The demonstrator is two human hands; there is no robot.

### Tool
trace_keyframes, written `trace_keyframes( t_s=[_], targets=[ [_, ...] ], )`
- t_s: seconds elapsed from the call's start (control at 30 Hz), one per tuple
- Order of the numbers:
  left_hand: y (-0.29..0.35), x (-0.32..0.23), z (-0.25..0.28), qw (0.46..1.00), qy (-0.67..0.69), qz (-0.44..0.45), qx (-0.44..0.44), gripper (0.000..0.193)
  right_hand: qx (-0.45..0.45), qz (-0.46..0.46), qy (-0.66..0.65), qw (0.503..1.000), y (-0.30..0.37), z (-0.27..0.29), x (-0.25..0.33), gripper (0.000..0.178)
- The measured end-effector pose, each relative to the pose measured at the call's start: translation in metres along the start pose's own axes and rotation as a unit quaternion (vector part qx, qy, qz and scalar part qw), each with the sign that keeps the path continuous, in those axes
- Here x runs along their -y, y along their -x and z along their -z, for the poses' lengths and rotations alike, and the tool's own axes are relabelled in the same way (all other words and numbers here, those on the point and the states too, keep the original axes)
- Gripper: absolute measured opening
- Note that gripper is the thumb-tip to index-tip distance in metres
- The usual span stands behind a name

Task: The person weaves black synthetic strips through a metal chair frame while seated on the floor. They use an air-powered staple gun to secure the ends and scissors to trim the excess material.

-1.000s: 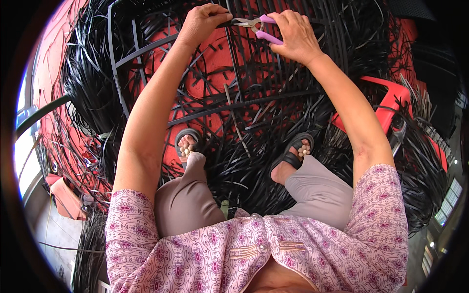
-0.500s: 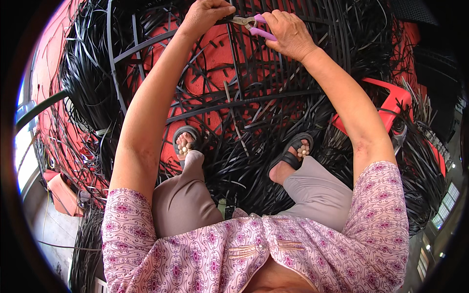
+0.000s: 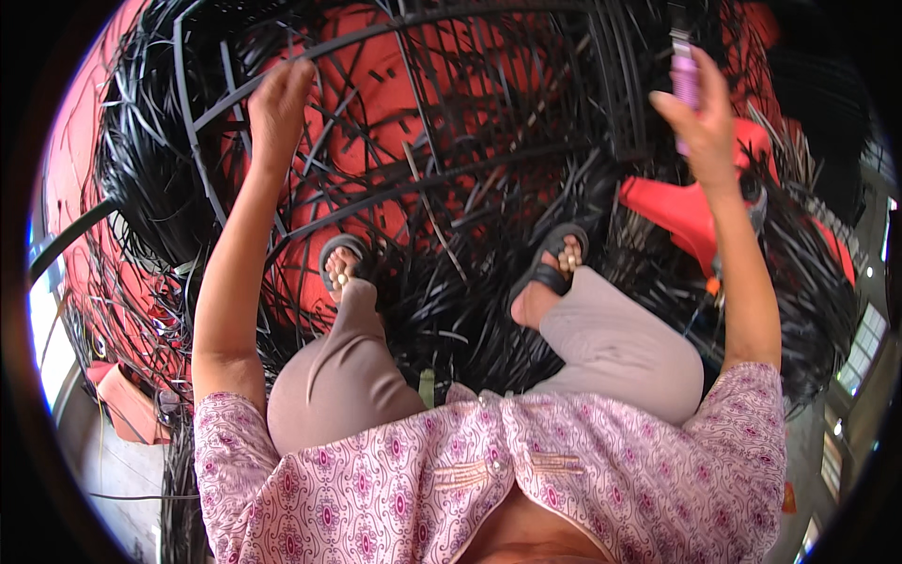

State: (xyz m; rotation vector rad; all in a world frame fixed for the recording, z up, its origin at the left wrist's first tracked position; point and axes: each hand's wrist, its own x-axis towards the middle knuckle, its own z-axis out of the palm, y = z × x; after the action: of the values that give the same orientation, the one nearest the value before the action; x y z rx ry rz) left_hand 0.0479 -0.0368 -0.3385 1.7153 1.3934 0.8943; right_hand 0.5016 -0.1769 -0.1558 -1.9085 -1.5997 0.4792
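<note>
My left hand (image 3: 279, 105) is raised beside a bar of the dark frame (image 3: 376, 199), fingers drawn together and a little blurred. Whether a thin strip or the bar is between its fingertips cannot be made out. Off to the far right, my right hand (image 3: 707, 132) is wrapped around pink-handled cutters (image 3: 687, 80), their metal jaws pointing away from me. Motion smears this hand and the tool. The frame has long bars and a row of close-set dark slats (image 3: 620, 85), and it lies in front of my feet.
Loose black strips (image 3: 451, 329) cover much of the red surface (image 3: 362, 141). A thick black bundle (image 3: 141, 150) rises at the left. Close to my right forearm is a red plastic object (image 3: 676, 211). My sandalled feet (image 3: 554, 268) rest among the strips.
My hands have parted: the left moved left and toward me, the right swung far right with the cutters, away from the frame. The cutters' jaws turned from pointing left to pointing away.
</note>
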Motion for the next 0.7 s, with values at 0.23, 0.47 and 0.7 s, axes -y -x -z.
trace_keyframes(
  t_s=[0.23, 0.47, 0.7],
  targets=[
    [0.173, 0.085, -0.027, 0.928, -0.280, -0.086, 0.229, 0.025, -0.355, -0.122, 0.216, 0.901, 0.216, 0.200, -0.014, 0.060],
    [0.174, 0.118, -0.053, 0.925, -0.212, -0.086, 0.302, 0.042, -0.474, -0.315, 0.341, 0.748, 0.447, 0.285, -0.017, 0.077],
    [0.161, 0.105, -0.066, 0.861, -0.217, 0.007, 0.460, 0.049, -0.531, -0.437, 0.427, 0.587, 0.576, 0.348, -0.042, 0.089]
  ],
)
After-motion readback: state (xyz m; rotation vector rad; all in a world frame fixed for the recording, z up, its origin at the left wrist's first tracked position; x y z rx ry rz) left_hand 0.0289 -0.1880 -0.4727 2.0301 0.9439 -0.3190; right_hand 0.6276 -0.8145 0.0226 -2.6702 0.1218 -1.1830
